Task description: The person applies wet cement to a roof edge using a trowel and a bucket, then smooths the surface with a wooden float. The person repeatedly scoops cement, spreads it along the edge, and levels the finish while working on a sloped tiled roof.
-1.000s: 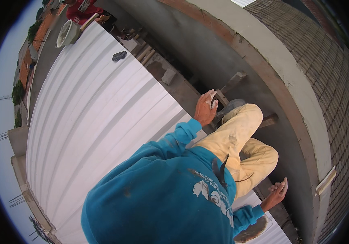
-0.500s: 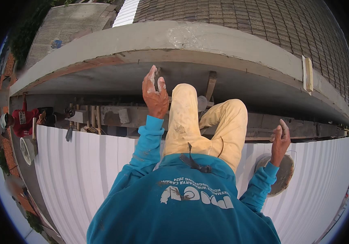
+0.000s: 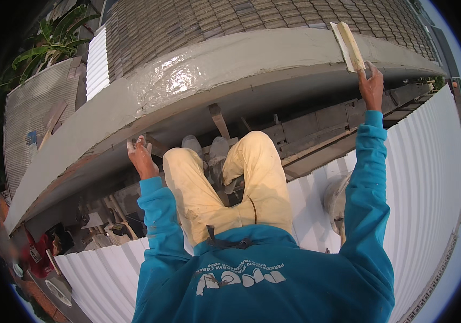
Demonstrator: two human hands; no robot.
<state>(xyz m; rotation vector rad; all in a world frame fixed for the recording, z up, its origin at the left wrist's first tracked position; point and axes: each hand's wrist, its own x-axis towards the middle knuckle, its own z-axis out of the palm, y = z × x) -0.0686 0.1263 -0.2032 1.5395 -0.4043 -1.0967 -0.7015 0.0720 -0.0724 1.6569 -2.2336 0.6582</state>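
Note:
My right hand [image 3: 371, 92] is stretched far forward, its fingertips at the near end of a pale board with a yellowish wooden bar [image 3: 352, 47], which looks like a plastering float. The board rests on top of a grey cement ledge [image 3: 273, 49], and the fingers are apart rather than wrapped round it. My left hand [image 3: 143, 160], cement on its fingertips, is by the ledge's lower edge with fingers loosely bent and apart; nothing shows in it. Wet, shiny cement [image 3: 179, 75] covers part of the ledge.
A round bucket [image 3: 336, 200] stands on white corrugated roofing [image 3: 419, 177] beside my right arm. Wooden props [image 3: 219, 119] stand under the ledge, near my feet. Beyond it lies a tiled roof [image 3: 230, 19]. At far left is a person in red [image 3: 38, 257], near another bucket [image 3: 58, 290].
My view has turned and tilted. My right hand has reached forward from beside the bucket to the float-like board. My left hand has moved left along the ledge.

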